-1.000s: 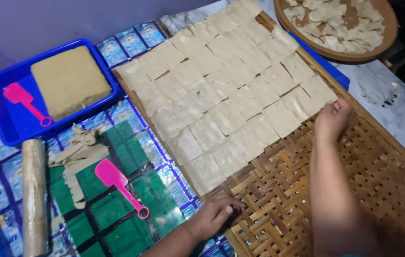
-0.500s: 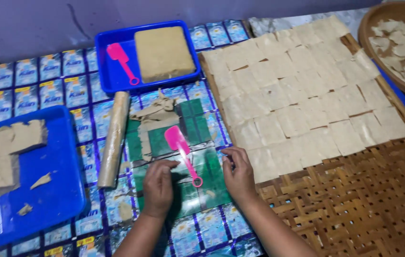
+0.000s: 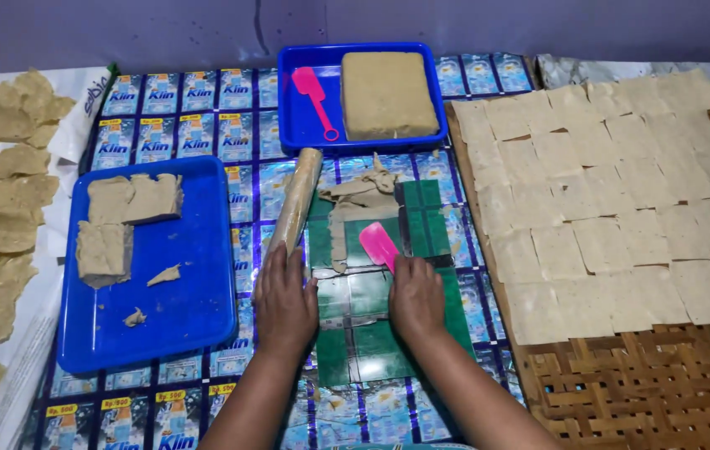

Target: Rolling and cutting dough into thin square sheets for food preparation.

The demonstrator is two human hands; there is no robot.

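Two hands: left (image 3: 285, 298) on rolling pin (image 3: 295, 202), right (image 3: 416, 298) on pink scraper (image 3: 378, 245).

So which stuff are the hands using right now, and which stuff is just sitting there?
In use:
left hand touching the rolling pin
right hand on the pink scraper
green sheet with dough scraps

Just lying about:
far blue tray with dough block and second pink scraper
near blue tray with dough chunks
woven tray of cut squares
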